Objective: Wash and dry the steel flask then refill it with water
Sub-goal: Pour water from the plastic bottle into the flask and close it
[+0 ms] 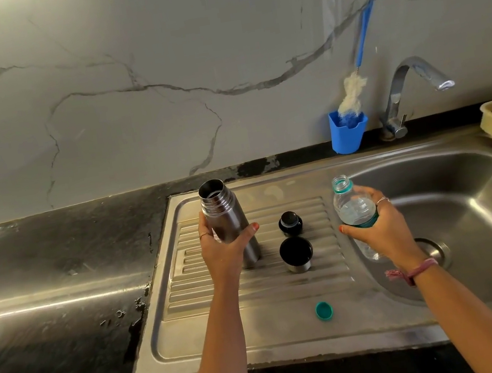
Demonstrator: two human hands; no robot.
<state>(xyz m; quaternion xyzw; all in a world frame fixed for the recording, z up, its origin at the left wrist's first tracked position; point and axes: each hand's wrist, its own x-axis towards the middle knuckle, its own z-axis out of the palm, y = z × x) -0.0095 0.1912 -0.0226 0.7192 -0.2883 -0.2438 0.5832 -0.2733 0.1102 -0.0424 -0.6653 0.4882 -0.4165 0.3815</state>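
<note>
Refill step, by the look of it: left hand (221,249) wraps the steel flask (228,222), upright and open-mouthed on the drainboard (262,330); right hand (375,229) grips an uncapped plastic bottle (353,204) beside the basin, approx half full, though glare makes the level uncertain. Best bring bottle lip right over flask mouth, tilt slow, keep flask steady. Count, near to far: 1 teal cap (324,310), 1 steel cup (296,254), 1 black stopper (290,223), 1 flask, 1 bottle, 1 brush (353,93) in 1 blue holder (347,136), 1 tap (410,87).

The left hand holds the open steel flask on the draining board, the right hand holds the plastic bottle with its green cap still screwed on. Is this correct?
Not quite. In the head view the plastic bottle in the right hand is uncapped: its green cap lies on the draining board. The rest is right: the left hand holds the open steel flask there.
</note>
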